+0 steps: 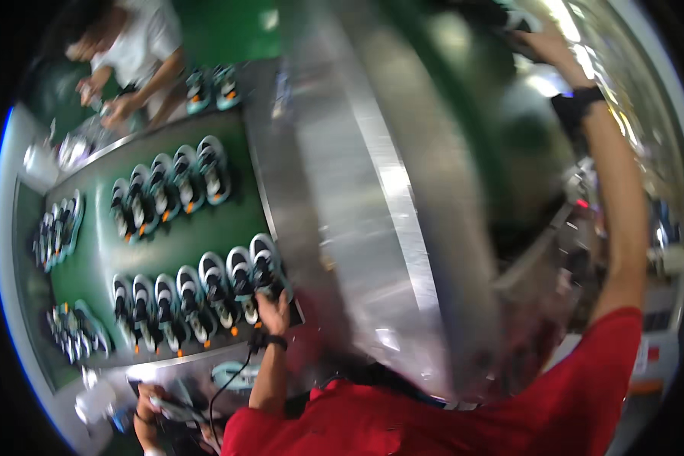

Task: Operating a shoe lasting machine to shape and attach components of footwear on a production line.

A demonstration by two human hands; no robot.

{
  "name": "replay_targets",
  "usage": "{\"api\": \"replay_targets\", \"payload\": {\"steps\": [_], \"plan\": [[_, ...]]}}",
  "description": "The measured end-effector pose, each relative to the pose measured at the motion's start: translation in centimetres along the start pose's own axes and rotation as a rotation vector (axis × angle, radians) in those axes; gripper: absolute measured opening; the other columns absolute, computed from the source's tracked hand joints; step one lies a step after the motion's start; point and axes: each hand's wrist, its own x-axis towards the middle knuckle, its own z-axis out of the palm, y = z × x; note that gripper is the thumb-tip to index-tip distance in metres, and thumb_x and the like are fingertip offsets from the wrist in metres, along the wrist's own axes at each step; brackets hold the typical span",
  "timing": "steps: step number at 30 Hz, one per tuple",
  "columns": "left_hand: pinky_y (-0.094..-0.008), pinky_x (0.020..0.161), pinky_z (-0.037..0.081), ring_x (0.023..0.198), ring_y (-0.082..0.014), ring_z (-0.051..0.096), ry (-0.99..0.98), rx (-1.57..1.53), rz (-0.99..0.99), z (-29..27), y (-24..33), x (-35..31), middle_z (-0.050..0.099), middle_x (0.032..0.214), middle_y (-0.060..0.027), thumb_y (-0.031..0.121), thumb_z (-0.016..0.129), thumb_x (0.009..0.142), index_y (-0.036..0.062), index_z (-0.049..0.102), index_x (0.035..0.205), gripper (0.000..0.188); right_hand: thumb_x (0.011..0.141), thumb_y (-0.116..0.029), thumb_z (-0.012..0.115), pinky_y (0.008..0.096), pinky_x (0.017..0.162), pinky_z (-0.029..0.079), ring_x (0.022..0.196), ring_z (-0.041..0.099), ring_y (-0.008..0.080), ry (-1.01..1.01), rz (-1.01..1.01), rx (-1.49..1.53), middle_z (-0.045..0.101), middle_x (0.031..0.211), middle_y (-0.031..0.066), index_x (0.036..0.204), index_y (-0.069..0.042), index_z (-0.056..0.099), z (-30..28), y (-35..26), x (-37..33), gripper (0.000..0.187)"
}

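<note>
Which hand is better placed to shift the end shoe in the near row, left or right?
Left. The left hand already rests on the rightmost shoe of the near row on the green belt. The right hand is raised high near the machine housing, far from any shoe.

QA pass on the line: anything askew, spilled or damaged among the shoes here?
Nothing stands out. The shoes sit in even rows on the green belt, all angled alike. The left hand touches the end shoe of the near row. The right hand reaches overhead; blur hides finer defects.
</note>
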Motion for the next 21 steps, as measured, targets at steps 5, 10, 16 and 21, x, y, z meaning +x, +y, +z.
{"api": "replay_targets", "payload": {"steps": [5, 10, 16, 21], "plan": [[-0.0373, 0.093, 0.045, 0.106, -0.0259, 0.056, -0.12, 0.286, 0.249, 2.8, 6.7, -3.6, 0.056, 0.122, -0.0193, 0.012, 0.067, 0.086, -0.0081, 0.04, 0.135, 0.06, 0.084, -0.009, 0.063, 0.0294, 0.081, 0.049, 0.094, 0.062, 0.0179, 0.012, -0.16, 0.451, 0.067, 0.099, 0.0114, 0.103, 0.002, 0.066, -4.8, 8.6, -5.2, 0.021], [-0.0325, 0.087, 0.049, 0.099, -0.0211, 0.064, -0.766, 0.057, 0.06, 2.2, 28.3, -13.5, 0.067, 0.112, -0.0161, 0.025, 0.067, 0.09, -0.0079, 0.059, 0.12, 0.045, 0.078, -0.026, 0.071, 0.0276, 0.049, 0.052, 0.061, 0.059, 0.0113, 0.29, -0.035, 0.888, 0.065, 0.071, 0.0063, 0.104, 0.0, 0.07, -12.1, 16.1, -12.9, 0.037], [-0.0434, 0.101, 0.045, 0.115, -0.0329, 0.059, -1.565, -0.328, -0.067, 9.8, 39.9, -24.5, 0.061, 0.125, -0.0166, 0.045, 0.055, 0.096, -0.0008, 0.051, 0.135, 0.06, 0.085, -0.018, 0.065, 0.0276, 0.083, 0.049, 0.087, 0.062, 0.0101, 0.58, -0.056, 1.034, 0.07, 0.089, 0.004, 0.104, -0.004, 0.072, -20.8, 24.0, -33.5, 0.024], [-0.0544, 0.106, 0.04, 0.127, -0.0425, 0.047, -1.945, -0.554, -0.623, 16.5, 43.8, -35.1, 0.043, 0.141, -0.0279, 0.072, 0.047, 0.087, -0.0025, 0.026, 0.147, 0.098, 0.086, -0.009, 0.058, 0.0279, 0.089, 0.048, 0.098, 0.06, 0.0122, 0.379, 0.211, 1.062, 0.068, 0.106, 0.0063, 0.11, 0.0, 0.066, -22.0, 26.4, -53.3, 0.027]]}}
